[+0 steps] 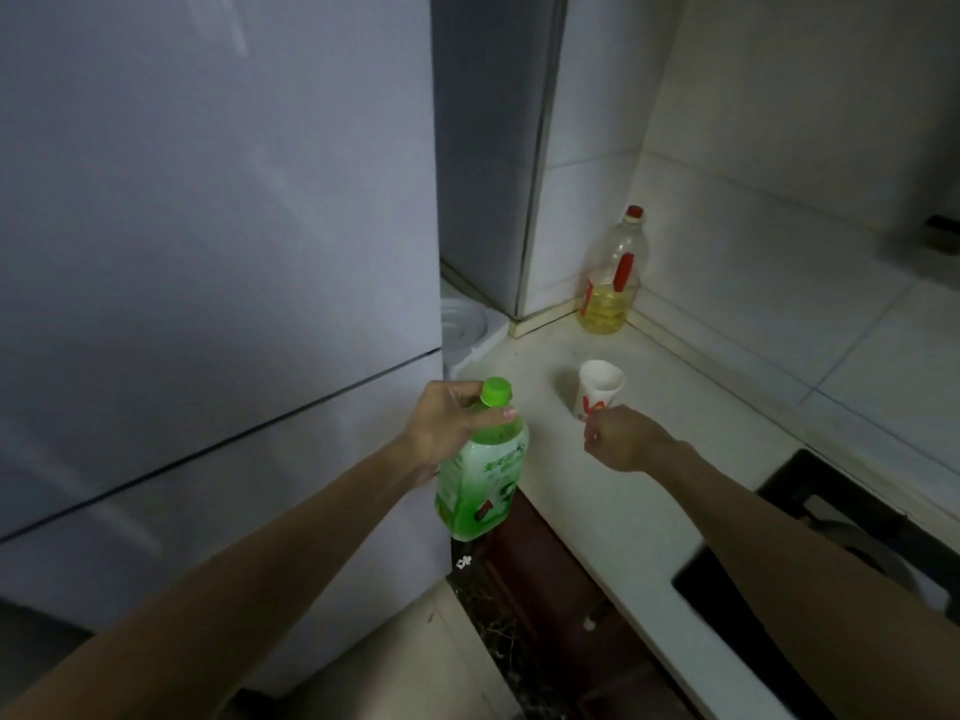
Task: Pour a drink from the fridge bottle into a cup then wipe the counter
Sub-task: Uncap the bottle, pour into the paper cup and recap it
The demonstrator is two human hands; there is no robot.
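A green drink bottle [480,480] with a green cap hangs in the air beside the counter's near-left corner. My left hand [447,426] grips it round the neck, just under the cap. A white paper cup [597,389] with red print stands upright on the pale counter [613,511]. My right hand [623,439] hovers just in front of the cup with fingers curled and nothing visibly in them; whether it touches the cup's base is unclear.
The closed grey fridge [208,226] fills the left side. A cooking-oil bottle [613,283] with a red cap stands in the tiled back corner. A black stove top [841,543] lies at the right. A dark cabinet front drops below the counter edge.
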